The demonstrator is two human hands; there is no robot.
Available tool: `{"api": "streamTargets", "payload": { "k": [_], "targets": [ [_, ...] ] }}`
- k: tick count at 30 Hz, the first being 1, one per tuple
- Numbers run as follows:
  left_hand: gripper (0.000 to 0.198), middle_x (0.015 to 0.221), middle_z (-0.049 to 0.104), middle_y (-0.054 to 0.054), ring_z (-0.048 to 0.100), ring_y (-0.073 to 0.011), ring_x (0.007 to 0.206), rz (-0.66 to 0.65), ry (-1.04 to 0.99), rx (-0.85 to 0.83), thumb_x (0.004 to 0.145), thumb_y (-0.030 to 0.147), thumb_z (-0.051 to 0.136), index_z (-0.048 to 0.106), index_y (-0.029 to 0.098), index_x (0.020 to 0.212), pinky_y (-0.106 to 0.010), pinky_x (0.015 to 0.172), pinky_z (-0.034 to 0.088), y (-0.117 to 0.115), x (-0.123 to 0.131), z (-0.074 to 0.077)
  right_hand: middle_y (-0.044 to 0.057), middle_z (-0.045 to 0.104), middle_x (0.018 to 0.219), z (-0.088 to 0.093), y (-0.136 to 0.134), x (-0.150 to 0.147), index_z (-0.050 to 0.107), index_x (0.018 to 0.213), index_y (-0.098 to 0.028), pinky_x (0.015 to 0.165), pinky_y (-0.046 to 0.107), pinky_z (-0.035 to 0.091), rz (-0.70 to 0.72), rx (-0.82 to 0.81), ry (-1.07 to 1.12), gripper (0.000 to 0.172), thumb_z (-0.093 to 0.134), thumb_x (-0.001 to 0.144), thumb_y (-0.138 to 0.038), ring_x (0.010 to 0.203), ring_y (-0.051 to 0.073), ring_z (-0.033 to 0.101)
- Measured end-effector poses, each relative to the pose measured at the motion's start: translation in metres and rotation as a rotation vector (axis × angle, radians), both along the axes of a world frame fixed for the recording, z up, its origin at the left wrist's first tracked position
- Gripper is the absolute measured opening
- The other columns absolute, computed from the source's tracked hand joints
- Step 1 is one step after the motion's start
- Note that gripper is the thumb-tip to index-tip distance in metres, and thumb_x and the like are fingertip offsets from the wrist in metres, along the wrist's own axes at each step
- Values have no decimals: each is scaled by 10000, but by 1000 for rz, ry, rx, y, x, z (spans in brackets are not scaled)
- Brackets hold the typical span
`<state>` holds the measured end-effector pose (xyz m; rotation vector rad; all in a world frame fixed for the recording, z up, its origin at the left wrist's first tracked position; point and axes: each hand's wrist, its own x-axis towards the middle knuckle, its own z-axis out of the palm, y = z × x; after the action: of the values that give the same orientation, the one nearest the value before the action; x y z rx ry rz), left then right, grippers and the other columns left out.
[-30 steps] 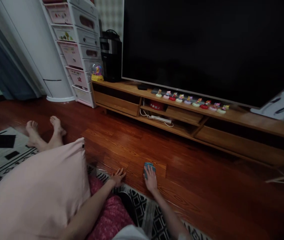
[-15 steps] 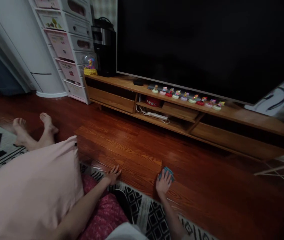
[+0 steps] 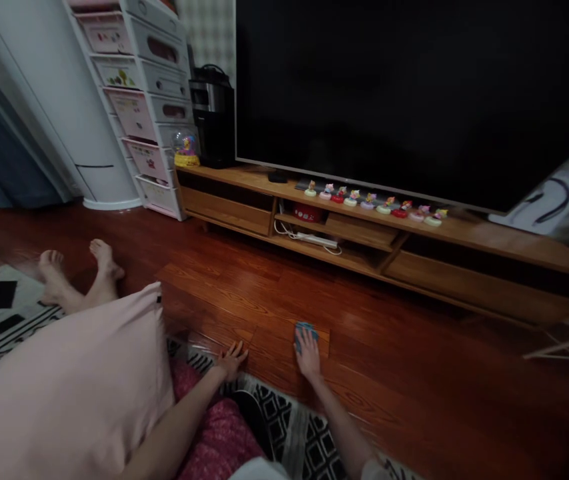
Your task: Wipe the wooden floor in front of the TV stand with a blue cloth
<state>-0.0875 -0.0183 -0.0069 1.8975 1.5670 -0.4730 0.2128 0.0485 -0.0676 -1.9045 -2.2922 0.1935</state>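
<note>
On the wooden floor (image 3: 259,283), my right hand (image 3: 308,355) presses a bunched blue cloth (image 3: 300,328) down under its palm and outstretched fingers. Part of the cloth sticks out past the fingertips; the rest is hidden under the hand. My left hand (image 3: 232,360) rests with spread fingers on the floor near the edge of the patterned rug (image 3: 271,403), and nothing is in it. A pink pillow (image 3: 79,380) lies to the left, beside my left forearm.
A low wooden TV stand (image 3: 229,212) runs across the front, bearing a large television (image 3: 389,100) and a row of several small figurines (image 3: 368,199). A drawer tower (image 3: 149,133) stands at left. Bare feet (image 3: 104,260) extend beyond the pillow. Thin white legs (image 3: 559,345) stand at right.
My right hand has slid to the left across the floor with the blue cloth, closer to my left hand. The left hand stays in place on the floor; the view has tilted up slightly.
</note>
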Motion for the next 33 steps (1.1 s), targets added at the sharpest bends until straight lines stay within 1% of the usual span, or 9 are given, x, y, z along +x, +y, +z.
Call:
{"api": "streamTargets", "payload": {
  "k": [3,6,8,11,18,22,26,29,33],
  "targets": [
    [865,1662,-31,-104,-2,-358,1510,9,-1,11,823,432,550,190,274,1594,-678,1130,156,1,0,-2,46,280,1637,-3,10,67,347,1546,-238,1187,433,225,-258,18,-64,585,224,988,-363,1504,222,215],
    [860,1663,-6,-130,4,-360,1510,7,6,15,830,465,563,213,264,1590,-677,1134,150,1,1,-2,75,279,1634,-11,-7,107,342,1550,-207,1178,458,237,-436,76,-65,615,193,979,-381,1504,254,210],
    [865,1662,-4,-141,0,-366,1509,8,10,14,827,460,571,219,253,1590,-681,1134,147,1,2,-2,105,294,1625,-18,-25,107,351,1546,-191,1170,501,238,-526,120,-46,633,186,974,-405,1501,288,213],
    [881,1660,-8,-144,5,-379,1506,22,4,21,812,439,582,220,239,1590,-685,1134,145,1,3,-3,142,291,1621,-28,-51,70,350,1545,-166,1162,562,226,-560,146,-9,657,188,969,-437,1502,327,193],
    [887,1659,-7,-133,14,-386,1505,1,-5,36,795,435,568,222,249,1590,-683,1133,160,2,1,-4,29,249,1647,-28,-88,-70,329,1552,-282,1211,484,182,36,58,90,579,331,983,-386,1523,251,165],
    [869,1662,7,-120,28,-379,1507,3,-12,39,808,433,552,219,255,1591,-678,1132,167,1,1,-3,-30,234,1650,-16,-74,-91,277,1558,-349,1211,423,215,345,29,126,593,392,976,-344,1519,204,182],
    [854,1663,1,-111,28,-352,1512,6,-3,45,811,389,542,222,247,1590,-653,1141,183,1,2,-2,-18,297,1630,-7,-37,-39,350,1535,-326,1205,413,224,292,5,77,554,336,981,-334,1506,190,221],
    [861,1663,-5,-110,22,-340,1514,11,9,41,799,349,541,219,243,1590,-649,1146,179,1,3,-1,19,318,1622,-11,-19,33,387,1527,-266,1196,426,234,8,18,1,568,263,981,-364,1504,206,226],
    [872,1662,-10,-115,15,-353,1510,22,-1,28,793,370,552,220,241,1589,-663,1143,156,2,3,-4,64,293,1631,-27,-29,115,342,1549,-206,1187,471,227,-372,98,-38,639,151,970,-397,1514,236,185]
  ]
}}
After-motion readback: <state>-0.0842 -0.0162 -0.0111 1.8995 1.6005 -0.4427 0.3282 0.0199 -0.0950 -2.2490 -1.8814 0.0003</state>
